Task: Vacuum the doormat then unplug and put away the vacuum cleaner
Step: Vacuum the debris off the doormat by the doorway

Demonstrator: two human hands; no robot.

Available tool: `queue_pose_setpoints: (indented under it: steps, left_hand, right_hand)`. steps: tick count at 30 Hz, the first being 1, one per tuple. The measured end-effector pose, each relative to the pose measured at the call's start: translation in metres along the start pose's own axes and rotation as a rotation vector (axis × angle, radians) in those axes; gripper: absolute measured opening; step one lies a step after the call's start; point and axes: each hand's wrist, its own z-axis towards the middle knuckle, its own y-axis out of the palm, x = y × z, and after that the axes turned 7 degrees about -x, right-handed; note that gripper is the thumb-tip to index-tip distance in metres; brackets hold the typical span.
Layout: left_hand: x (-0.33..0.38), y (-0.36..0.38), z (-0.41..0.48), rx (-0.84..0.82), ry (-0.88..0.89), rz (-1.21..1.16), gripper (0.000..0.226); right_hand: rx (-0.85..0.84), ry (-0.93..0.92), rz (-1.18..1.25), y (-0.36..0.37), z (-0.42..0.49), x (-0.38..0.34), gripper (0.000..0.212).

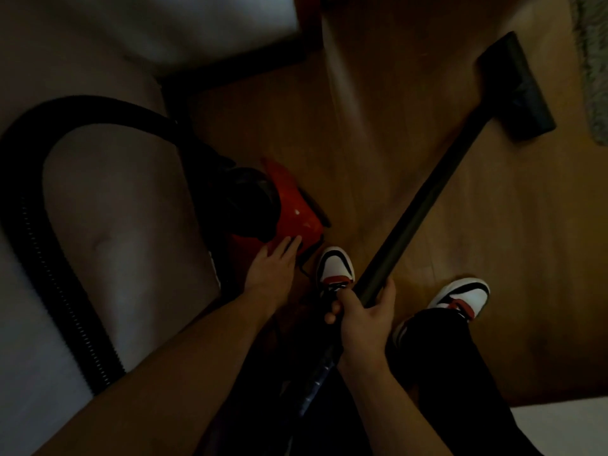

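The scene is dim. A red and black vacuum cleaner (289,205) sits on the wooden floor left of centre. My left hand (273,264) lies flat with straight fingers on its red rear end. My right hand (362,311) grips the lower end of the black wand (427,192), which slants up to the right. The wand ends in a black floor nozzle (516,87) resting on the floor. A black ribbed hose (42,225) loops from the vacuum's front around to the left. A strip of the grey doormat (592,60) shows at the right edge.
A pale upholstered piece of furniture (115,209) fills the left side, beside the vacuum. A white panel (214,24) stands at the top. My two white, red and black shoes (335,264) stand on the floor (394,93) near the wand. A pale surface (566,419) shows at bottom right.
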Motion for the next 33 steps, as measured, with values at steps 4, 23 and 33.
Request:
queue_pose_setpoints:
  steps: [4, 23, 33]
  left_hand:
    - [-0.001, -0.001, -0.003, -0.020, 0.016, 0.090, 0.068]
    - [0.043, 0.037, 0.000, 0.152, -0.205, -0.171, 0.082]
    - [0.048, 0.059, 0.013, 0.320, -0.143, -0.351, 0.094]
  right_hand:
    - [-0.042, 0.002, 0.015, 0.000, -0.005, 0.004, 0.072]
    - [-0.151, -0.061, 0.035, -0.033, 0.012, 0.041, 0.064]
    - [-0.159, -0.079, 0.042, -0.048, 0.021, 0.063, 0.071]
